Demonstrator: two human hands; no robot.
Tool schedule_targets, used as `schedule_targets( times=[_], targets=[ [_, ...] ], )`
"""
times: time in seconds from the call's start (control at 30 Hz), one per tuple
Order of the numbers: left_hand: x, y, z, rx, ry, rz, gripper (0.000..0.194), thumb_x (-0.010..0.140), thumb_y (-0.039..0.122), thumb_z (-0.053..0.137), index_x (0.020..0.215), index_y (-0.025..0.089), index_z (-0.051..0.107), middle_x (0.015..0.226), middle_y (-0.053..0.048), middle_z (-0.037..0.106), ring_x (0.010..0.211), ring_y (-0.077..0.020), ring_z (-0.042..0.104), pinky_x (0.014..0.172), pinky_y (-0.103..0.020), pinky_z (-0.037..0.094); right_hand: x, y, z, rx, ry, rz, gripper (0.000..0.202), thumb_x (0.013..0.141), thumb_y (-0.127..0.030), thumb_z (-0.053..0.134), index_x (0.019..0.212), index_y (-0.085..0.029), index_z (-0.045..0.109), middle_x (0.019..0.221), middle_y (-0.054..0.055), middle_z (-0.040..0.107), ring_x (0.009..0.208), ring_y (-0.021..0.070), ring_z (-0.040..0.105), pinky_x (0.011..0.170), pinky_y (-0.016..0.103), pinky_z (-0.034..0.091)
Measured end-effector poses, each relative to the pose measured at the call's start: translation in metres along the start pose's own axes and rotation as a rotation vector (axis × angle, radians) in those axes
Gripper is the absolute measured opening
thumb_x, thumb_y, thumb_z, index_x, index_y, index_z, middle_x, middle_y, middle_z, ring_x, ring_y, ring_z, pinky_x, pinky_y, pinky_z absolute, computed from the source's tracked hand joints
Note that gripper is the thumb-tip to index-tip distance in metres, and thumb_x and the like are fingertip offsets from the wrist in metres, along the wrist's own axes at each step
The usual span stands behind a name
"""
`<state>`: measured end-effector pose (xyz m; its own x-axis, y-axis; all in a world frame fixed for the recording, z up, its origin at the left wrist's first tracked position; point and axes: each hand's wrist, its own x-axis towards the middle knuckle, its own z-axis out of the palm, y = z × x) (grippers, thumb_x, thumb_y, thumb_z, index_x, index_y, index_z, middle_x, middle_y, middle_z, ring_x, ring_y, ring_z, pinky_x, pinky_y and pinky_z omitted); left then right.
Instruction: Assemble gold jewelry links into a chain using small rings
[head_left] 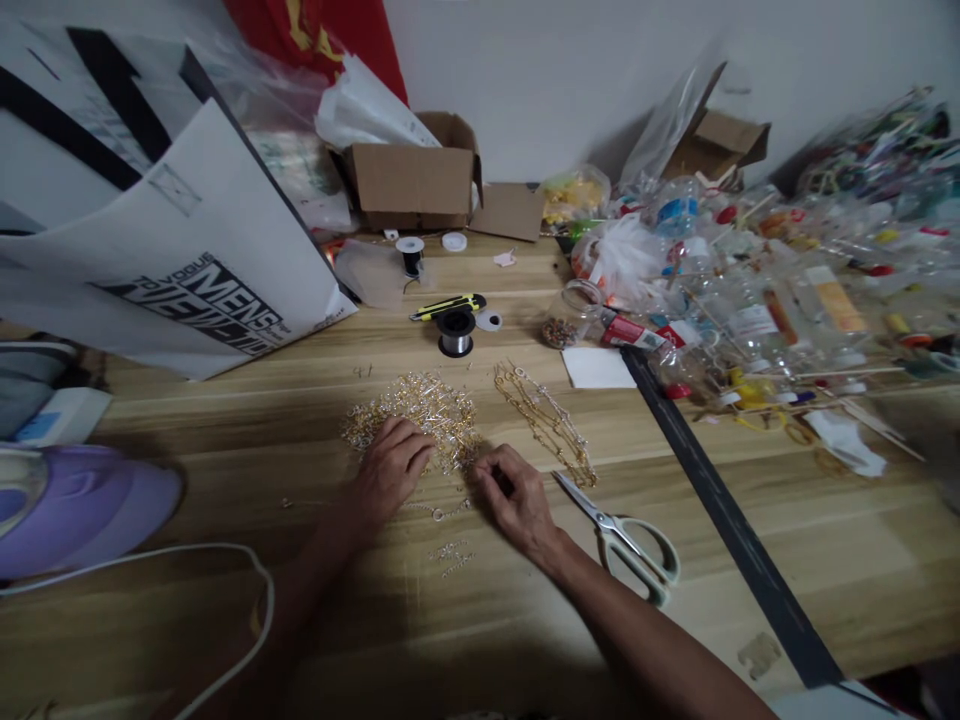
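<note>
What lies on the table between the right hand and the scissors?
In the head view, only bare wood separates the right hand from the scissors; the gold chains lie just beyond that gap.

This looks like a home craft workspace for jewellery or bead work. A wooden table (750, 590) fills the frame, with a heap of small gold findings (420, 410) at the centre, gold chains (547, 420) beside it, scissors (622, 535) lower right, and spools of wire (455, 330) above. Clear bags and bottles of supplies (787, 290) crowd the upper right, cardboard boxes (416, 180) stand against the white wall, and a printed shopping bag (187, 260) lies upper left.
</note>
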<state>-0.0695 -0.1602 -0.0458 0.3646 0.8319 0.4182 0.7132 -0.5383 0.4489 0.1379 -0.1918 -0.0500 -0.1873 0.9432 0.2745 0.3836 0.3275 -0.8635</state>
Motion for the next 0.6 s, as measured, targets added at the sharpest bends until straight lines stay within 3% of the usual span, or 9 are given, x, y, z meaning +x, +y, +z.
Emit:
schedule_targets(
  times=[0.3,0.6],
  targets=[
    [0.005,-0.008,-0.012,-0.005,0.113,-0.147,0.018,0.089,0.019,0.050,0.091,0.018,0.068,0.088,-0.006,0.067,0.087,-0.0202,0.058,0.084,-0.037,0.047,0.000,0.000,0.000,-0.003,0.010,-0.003,0.016,0.090,-0.025,0.049,0.077,-0.019,0.058,0.074,0.003,0.058,0.067,0.0145,0.054,0.061,0.025,0.042],
    [0.009,-0.016,-0.029,-0.023,0.102,-0.227,0.016,0.085,0.022,0.053,0.087,0.018,0.068,0.085,-0.005,0.071,0.081,-0.0200,0.063,0.078,-0.035,0.050,0.000,-0.001,0.000,0.004,0.015,-0.011,0.017,0.089,-0.025,0.049,0.076,-0.019,0.058,0.074,0.003,0.058,0.067,0.0145,0.054,0.061,0.025,0.042]
  ],
)
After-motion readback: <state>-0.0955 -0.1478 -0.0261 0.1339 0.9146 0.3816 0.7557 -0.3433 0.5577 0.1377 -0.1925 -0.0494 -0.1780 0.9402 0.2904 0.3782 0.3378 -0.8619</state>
